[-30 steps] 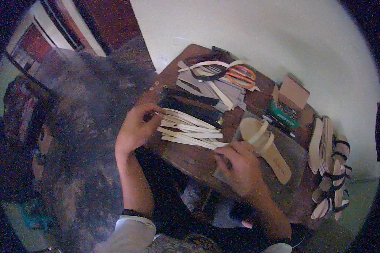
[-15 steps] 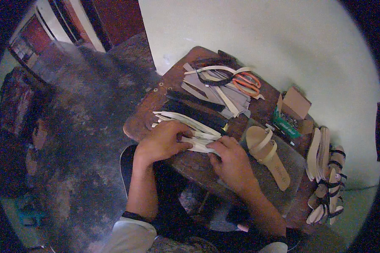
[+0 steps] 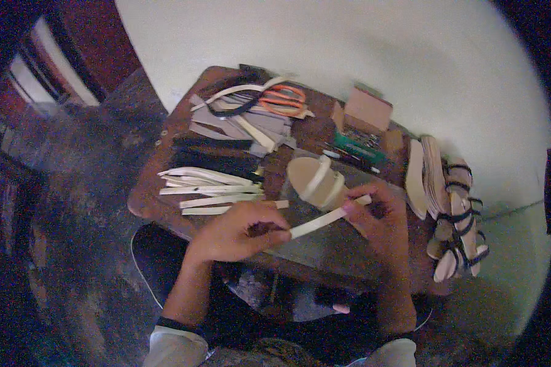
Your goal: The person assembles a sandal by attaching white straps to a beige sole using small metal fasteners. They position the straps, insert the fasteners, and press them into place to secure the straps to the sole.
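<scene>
A cream strap (image 3: 319, 224) is stretched between my two hands above the near part of the workbench. My left hand (image 3: 242, 231) pinches its lower left end, while my right hand (image 3: 376, 214) grips it close to the upper right end. Behind the right hand lies a tan sandal (image 3: 311, 178) with two cream straps, partly hidden by that hand. Beyond the left hand, several more cream straps (image 3: 211, 177) lie in a loose pile, next to dark strips (image 3: 217, 153).
Orange-handled scissors (image 3: 283, 101) rest on grey and cream strips at the back. An open box (image 3: 368, 110) and a green carton (image 3: 356, 151) stand near the wall. Stacked insoles (image 3: 431, 177) and black-strapped sandals (image 3: 462, 214) sit at the right. The wooden bench (image 3: 142, 199) ends at the left.
My hands have left the pile of cream straps and moved right, with one strap now held between them. The view has shifted, so the bench appears further left.
</scene>
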The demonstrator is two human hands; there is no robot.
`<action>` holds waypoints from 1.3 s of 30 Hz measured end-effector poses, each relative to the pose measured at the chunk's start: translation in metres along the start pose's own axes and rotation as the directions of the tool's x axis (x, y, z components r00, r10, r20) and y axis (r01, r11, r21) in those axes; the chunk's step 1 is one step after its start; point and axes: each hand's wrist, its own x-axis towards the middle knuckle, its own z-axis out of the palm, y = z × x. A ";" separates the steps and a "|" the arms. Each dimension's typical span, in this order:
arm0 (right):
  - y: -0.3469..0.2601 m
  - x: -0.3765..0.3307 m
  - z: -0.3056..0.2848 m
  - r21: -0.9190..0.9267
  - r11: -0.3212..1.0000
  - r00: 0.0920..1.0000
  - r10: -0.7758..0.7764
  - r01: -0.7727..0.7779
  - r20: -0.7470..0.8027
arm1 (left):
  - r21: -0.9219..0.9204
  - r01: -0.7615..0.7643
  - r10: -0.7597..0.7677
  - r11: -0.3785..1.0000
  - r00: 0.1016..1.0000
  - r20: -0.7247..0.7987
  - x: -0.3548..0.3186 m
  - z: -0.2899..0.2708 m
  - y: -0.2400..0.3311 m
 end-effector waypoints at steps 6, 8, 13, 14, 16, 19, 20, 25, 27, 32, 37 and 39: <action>0.032 -0.021 -0.033 0.327 0.937 0.968 0.187 -0.125 -0.167 | -0.160 0.100 -0.086 0.982 0.992 0.090 0.019 0.058 0.014; 0.028 -0.024 -0.038 0.436 0.876 0.942 0.299 -0.207 -0.155 | -0.202 0.228 -0.206 0.953 0.971 0.125 0.021 0.070 0.017; 0.070 -0.027 -0.054 -0.166 0.945 0.919 -0.317 0.283 -0.234 | -0.232 0.341 -0.316 0.911 0.938 0.140 0.031 0.092 0.034; 0.064 -0.028 -0.057 -0.308 0.898 0.907 -0.380 0.315 -0.182 | -0.228 0.371 -0.345 0.900 0.927 0.145 0.033 0.095 0.038; 0.066 -0.030 -0.061 -0.428 0.834 0.892 -0.436 0.349 -0.123 | -0.246 0.378 -0.341 0.893 0.923 0.181 0.041 0.100 0.046; 0.079 -0.034 -0.067 -0.413 0.842 0.895 -0.429 0.348 -0.120 | -0.313 0.345 -0.299 0.885 0.936 0.186 0.052 0.111 0.054; 0.082 -0.035 -0.072 -0.428 0.839 0.900 -0.420 0.337 -0.114 | -0.344 0.323 -0.276 0.882 0.945 0.177 0.055 0.115 0.057; 0.087 -0.040 -0.081 -0.407 0.880 0.920 -0.344 0.246 -0.188 | 0.067 0.010 -0.005 0.998 0.997 -0.079 0.089 0.110 0.052; 0.087 -0.040 -0.083 -0.256 0.961 0.961 -0.164 0.104 -0.222 | 0.283 -0.023 0.024 0.959 1.000 0.000 0.109 0.104 0.048; 0.104 -0.033 -0.082 -0.024 0.994 0.963 -0.108 0.106 -0.248 | 0.779 -0.162 0.011 0.605 0.981 0.196 0.136 0.106 0.021; 0.118 -0.032 -0.080 0.065 0.993 0.957 -0.077 0.099 -0.280 | 0.833 -0.169 -0.158 0.526 0.944 0.291 0.150 0.110 0.025; 0.117 -0.028 -0.080 0.089 0.994 0.960 -0.033 0.059 -0.277 | 0.840 -0.273 -0.048 0.469 0.942 0.332 0.153 0.104 0.020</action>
